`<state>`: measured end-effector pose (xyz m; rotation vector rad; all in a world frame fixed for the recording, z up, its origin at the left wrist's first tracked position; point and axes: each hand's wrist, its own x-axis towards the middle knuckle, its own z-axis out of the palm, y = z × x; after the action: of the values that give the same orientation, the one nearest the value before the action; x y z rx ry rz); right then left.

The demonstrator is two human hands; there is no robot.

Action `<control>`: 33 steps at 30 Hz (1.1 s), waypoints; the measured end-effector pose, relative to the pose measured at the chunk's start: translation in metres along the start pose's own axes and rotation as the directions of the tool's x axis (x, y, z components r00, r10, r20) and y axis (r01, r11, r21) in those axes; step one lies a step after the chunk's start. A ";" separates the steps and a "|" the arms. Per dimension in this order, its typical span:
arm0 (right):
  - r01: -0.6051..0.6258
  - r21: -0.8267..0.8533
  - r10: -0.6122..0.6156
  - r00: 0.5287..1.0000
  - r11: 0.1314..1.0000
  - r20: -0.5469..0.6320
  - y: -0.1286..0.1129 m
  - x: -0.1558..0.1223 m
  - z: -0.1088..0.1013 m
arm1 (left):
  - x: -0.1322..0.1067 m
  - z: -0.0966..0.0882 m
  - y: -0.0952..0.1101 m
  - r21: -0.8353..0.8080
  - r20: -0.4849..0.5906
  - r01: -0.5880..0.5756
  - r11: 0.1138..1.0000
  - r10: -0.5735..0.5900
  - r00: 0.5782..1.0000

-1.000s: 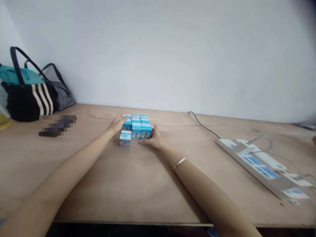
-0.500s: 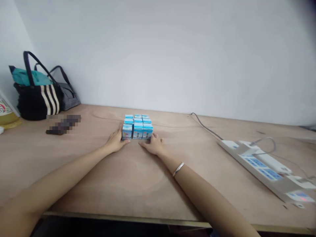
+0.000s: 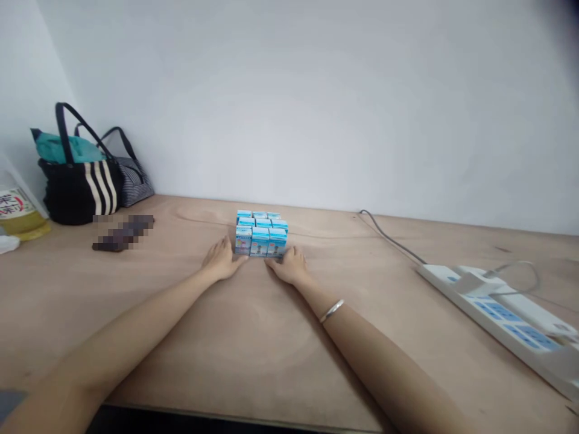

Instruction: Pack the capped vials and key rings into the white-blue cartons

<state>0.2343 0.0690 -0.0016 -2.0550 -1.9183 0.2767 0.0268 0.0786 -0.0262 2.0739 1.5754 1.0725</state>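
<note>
Several small blue-and-white cardboard boxes [image 3: 261,241] stand upright on the wooden table, packed in a block of rows and columns. Printed pictures show on the front faces. Along the left side of the block lies my left hand [image 3: 221,259], open, its fingers stretched forward and its thumb pointing in along the front. On the right side my right hand [image 3: 292,265] is likewise open, thumb at the front corner and fingers partly hidden beside the boxes. Whether the fingertips touch the boxes I cannot tell. A silver bangle [image 3: 332,310] circles my right wrist.
At the back left stand a black bag [image 3: 67,193] with white stripes and a grey striped bag [image 3: 136,184]. A pixelated dark object [image 3: 122,234] lies before them, near a bottle of yellow liquid [image 3: 27,223]. A white power strip [image 3: 488,316] with its cable lies right.
The left column of boxes has closed up against the others, removing the gap between them. Both hands stay beside the block. The whole view has shifted slightly.
</note>
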 end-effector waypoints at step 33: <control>0.642 0.191 -0.652 0.626 0.742 0.428 0.011 -0.078 -0.040 | -0.006 -0.007 -0.007 0.065 -0.080 -0.160 0.985 0.165 0.983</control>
<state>0.2521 -0.0130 0.0266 -1.1843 -2.7866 0.6519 0.0166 0.0740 -0.0281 2.2558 1.5141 1.1987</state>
